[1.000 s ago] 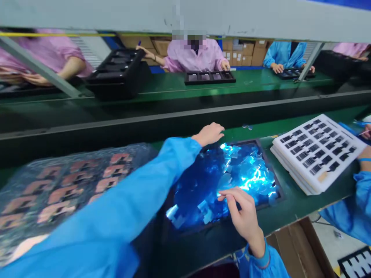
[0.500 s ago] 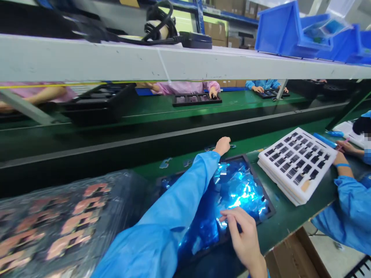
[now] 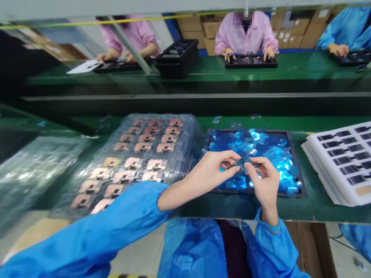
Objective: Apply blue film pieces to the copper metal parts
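Note:
My left hand (image 3: 210, 170) and my right hand (image 3: 262, 179) meet above a black tray (image 3: 298, 191) heaped with shiny blue film scraps (image 3: 261, 144). Both hands pinch one small dark flat part (image 3: 242, 162) with a blue film on it, fingertips closed on its two ends. To the left of the tray lies a stack of clear plastic trays (image 3: 139, 154) holding several copper-coloured parts.
White trays (image 3: 342, 162) with rows of small dark parts lie at the right. A dark conveyor (image 3: 185, 102) runs behind the green bench. Across it, people in pink and blue coats handle black trays (image 3: 251, 61). A cardboard box (image 3: 307, 239) stands below the bench edge.
My left hand has come back from the far edge of the tray to meet my right hand, and both now pinch a small part. The view has swung left.

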Available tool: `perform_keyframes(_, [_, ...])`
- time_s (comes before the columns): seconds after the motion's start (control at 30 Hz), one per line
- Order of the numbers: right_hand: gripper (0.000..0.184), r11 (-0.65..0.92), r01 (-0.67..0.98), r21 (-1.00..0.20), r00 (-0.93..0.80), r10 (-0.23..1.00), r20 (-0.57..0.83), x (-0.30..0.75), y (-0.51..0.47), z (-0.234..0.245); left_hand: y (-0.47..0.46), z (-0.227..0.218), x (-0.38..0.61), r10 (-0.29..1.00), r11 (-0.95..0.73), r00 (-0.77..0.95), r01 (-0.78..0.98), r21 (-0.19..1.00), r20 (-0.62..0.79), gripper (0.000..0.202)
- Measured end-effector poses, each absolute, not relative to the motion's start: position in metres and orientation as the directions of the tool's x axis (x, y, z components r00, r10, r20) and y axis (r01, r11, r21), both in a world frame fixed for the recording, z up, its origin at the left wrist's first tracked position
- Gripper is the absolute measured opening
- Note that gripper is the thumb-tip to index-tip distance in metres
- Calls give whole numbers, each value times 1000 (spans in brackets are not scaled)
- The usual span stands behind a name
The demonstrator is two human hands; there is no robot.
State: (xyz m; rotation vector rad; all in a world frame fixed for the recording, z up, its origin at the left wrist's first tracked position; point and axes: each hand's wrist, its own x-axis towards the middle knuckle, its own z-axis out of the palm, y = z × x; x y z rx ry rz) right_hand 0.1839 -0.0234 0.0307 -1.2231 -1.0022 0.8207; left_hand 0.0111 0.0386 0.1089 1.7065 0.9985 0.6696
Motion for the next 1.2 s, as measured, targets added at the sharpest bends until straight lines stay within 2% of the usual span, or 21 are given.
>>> perform_keyframes(0.13, [22,162,14,-987,252,954,161,172,-34,30,0,105,-8,932,-208,356,361,909,72,14])
perform_keyframes(0.27, [29,197,110,-974,183,959,215,166,-35,28,-20,85,-15,971,-195,205,397,897,121,17])
perform_keyframes(0.37, [21,339,303,-891,170,900,401,163,-32,28,-26,65,-12,995,-72,90,292,954,48,19])
perform_keyframes(0.43, [16,426,447,-787,150,831,535,161,-31,27,-28,54,-10,998,-1,65,205,979,-12,22])
perform_keyframes(0.5, [14,457,545,-703,134,781,610,160,-30,25,-28,46,-8,995,65,70,115,991,-73,29])
perform_keyframes(0.67, [17,463,661,-590,84,736,671,160,-30,12,-30,35,-9,964,245,122,-68,967,-235,35])
perform_keyframes(0.87, [21,510,750,-422,-101,719,688,164,-35,7,-30,20,-12,920,390,149,-280,877,-361,42])
perform_keyframes(0.97, [24,569,705,-423,-199,731,653,167,-40,12,-27,14,-15,893,449,187,-403,797,-409,45])
perform_keyframes(1.07, [25,594,645,-481,-252,760,599,170,-44,18,-24,11,-20,872,487,216,-464,740,-438,43])
perform_keyframes(1.2, [20,597,531,-601,-205,779,593,171,-49,21,-20,10,-25,868,488,180,-485,726,-463,40])
